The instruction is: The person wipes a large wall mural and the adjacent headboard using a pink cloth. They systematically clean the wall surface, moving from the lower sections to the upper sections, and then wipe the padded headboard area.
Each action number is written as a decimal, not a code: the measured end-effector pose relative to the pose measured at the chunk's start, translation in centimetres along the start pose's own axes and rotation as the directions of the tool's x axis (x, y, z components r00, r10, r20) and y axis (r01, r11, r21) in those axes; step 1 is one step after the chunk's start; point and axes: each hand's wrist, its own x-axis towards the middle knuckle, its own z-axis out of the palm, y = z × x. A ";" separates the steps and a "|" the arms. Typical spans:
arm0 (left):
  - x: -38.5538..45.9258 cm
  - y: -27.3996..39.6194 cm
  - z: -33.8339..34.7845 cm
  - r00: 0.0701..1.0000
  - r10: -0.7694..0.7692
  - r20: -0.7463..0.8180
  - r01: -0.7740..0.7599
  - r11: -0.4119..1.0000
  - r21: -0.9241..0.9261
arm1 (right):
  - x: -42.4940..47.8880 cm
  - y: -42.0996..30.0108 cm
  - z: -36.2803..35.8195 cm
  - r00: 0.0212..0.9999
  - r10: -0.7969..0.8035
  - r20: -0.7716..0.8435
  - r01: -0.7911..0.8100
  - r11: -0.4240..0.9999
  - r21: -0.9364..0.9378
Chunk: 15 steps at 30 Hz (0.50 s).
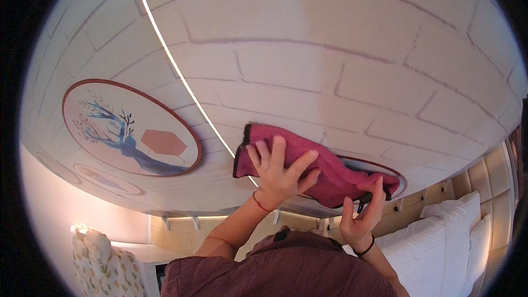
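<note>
A magenta cloth with black edging (pixel 297 152) lies against a surface patterned like white bricks. My left hand (pixel 284 171), with a thin red string at the wrist, is spread flat on the cloth's left part. At its lower right end is my right hand (pixel 365 214), wearing a black band. One raised finger touches the cloth there, and the thumb stands apart; whether it grips the fabric is unclear. A small black piece (pixel 363 203) hangs between these fingers. Behind the cloth, an oval picture (pixel 398 173) is partly covered.
An oval picture of a blue tree (pixel 132 148) is on the brick-patterned surface at left. A bright light strip (pixel 185 78) crosses it. White bedding (pixel 425 243) lies lower right. At lower left stand a patterned cover (pixel 107 272) and a white tabletop (pixel 142 251).
</note>
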 end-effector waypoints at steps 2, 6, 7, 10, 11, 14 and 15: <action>0.0 -0.6 -0.1 1.000 -0.016 -0.009 0.017 1.000 0.011 | 1.2 -0.4 0.6 0.988 -0.153 -0.018 0.149 0.979 -0.138; -4.1 -1.1 1.3 0.996 -0.083 -0.028 0.083 0.996 0.021 | -0.1 1.2 3.1 0.948 -0.308 0.079 0.318 0.931 -0.178; -6.6 -1.3 2.0 0.995 -0.103 -0.015 0.103 0.994 0.028 | -1.2 2.1 3.9 0.930 -0.340 0.139 0.360 0.919 -0.159; -17.1 -2.3 5.2 0.986 -0.118 0.120 0.109 0.991 0.080 | -5.5 5.7 6.5 0.827 -0.447 0.341 0.520 0.839 -0.162; -20.9 -2.3 5.8 0.972 -0.104 0.213 0.082 0.991 0.108 | -7.6 7.5 7.1 0.789 -0.453 0.415 0.574 0.784 -0.235; -22.6 -0.8 5.4 0.881 -0.111 0.461 0.093 0.994 0.061 | -13.7 11.3 6.7 0.888 -0.258 0.381 0.379 0.879 -0.289; -22.5 -1.3 5.3 0.870 -0.101 0.482 0.081 0.995 0.062 | -13.2 10.3 6.7 0.934 -0.243 0.261 0.320 0.894 -0.313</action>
